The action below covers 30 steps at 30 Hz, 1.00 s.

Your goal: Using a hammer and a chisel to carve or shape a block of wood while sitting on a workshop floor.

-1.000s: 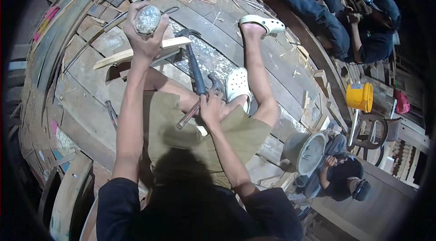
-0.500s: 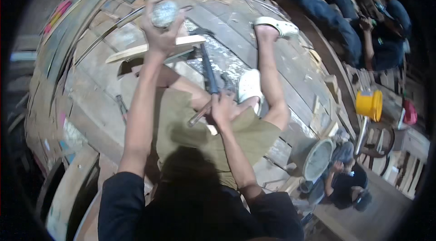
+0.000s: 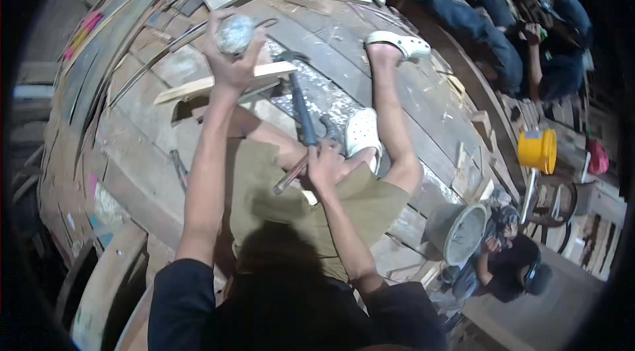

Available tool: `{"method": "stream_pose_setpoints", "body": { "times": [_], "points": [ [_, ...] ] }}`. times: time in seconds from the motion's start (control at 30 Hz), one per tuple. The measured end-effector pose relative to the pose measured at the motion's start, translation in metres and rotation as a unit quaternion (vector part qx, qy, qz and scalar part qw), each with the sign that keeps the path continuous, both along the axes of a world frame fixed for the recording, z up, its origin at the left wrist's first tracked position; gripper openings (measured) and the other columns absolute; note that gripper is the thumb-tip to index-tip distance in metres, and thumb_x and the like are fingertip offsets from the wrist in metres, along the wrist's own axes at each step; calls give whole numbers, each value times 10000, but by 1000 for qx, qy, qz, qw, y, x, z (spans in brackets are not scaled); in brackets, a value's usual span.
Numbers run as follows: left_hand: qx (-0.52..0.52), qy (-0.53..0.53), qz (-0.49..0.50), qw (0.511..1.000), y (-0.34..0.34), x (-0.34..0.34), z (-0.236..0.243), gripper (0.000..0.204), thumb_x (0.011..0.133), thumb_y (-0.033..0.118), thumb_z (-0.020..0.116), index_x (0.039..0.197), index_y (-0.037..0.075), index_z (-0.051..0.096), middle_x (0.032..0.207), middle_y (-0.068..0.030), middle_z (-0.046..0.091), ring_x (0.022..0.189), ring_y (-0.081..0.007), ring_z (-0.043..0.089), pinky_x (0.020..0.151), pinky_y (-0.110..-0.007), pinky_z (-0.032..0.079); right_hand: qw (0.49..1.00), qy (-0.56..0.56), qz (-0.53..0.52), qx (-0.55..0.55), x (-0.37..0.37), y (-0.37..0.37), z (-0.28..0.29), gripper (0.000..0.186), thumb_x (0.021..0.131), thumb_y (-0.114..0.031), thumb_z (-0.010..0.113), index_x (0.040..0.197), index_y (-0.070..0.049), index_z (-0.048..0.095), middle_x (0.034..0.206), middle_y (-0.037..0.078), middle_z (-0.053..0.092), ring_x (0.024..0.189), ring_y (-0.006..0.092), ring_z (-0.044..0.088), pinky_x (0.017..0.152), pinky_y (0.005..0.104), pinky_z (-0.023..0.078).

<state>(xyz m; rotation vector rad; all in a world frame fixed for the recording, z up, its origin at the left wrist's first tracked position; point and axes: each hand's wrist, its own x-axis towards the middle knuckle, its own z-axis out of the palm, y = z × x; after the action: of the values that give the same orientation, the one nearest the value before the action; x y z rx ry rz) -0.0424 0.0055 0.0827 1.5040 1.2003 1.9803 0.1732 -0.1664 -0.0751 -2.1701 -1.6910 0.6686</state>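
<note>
My left hand is raised at the upper left, its fingers curled round a round, silvery-white thing whose kind I cannot make out. Below that hand lies a pale strip of wood. Low over my lap, my right hand closes at the handle end of a claw hammer with a dark blue grip, its head pointing away from me. A reddish-brown handle sticks out to the left from beneath the same hand; which tool it belongs to is partly hidden.
Wooden planks surround my legs, with pliers at the left. A grey bucket stands to the right, a yellow bucket beyond. One person sits at the upper right, another at the lower right.
The view has shifted slightly. Both hands keep nearly the same positions and grips. The person at the lower right has moved their head and body a little.
</note>
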Motion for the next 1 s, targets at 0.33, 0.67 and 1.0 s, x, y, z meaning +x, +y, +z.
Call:
{"method": "stream_pose_setpoints", "body": {
  "times": [0.33, 0.67, 1.0],
  "points": [
    [-14, 36, 42, 998, 1, -4, -7, 284, 725, 94, 747, 921, 6, 562, 813, -56, 562, 714, -143, 544, 685, -269, 451, 1000, -5, -8, 8, -3, 0, 2, 384, 859, -316, 551, 1103, -22, 589, 1136, 237, 511, 1094, 385, 468, 904, 498, 337],
    [23, 106, 43, 993, 3, -7, -11, 175, 811, 20, 669, 901, 29, 519, 676, -20, 539, 543, -82, 523, 503, -228, 423, 1000, -18, -14, 22, -2, -1, -6, 382, 856, -322, 549, 1096, -28, 587, 1133, 249, 514, 1042, 395, 490, 881, 488, 324],
    [-3, 79, 50, 996, -3, -2, -7, 256, 740, 126, 729, 845, 7, 529, 766, -56, 520, 687, -165, 513, 675, -290, 433, 1000, 20, -1, -7, -1, 0, 1, 361, 853, -269, 581, 1113, -19, 577, 1150, 264, 482, 1085, 414, 464, 907, 543, 338]
  ]
}}
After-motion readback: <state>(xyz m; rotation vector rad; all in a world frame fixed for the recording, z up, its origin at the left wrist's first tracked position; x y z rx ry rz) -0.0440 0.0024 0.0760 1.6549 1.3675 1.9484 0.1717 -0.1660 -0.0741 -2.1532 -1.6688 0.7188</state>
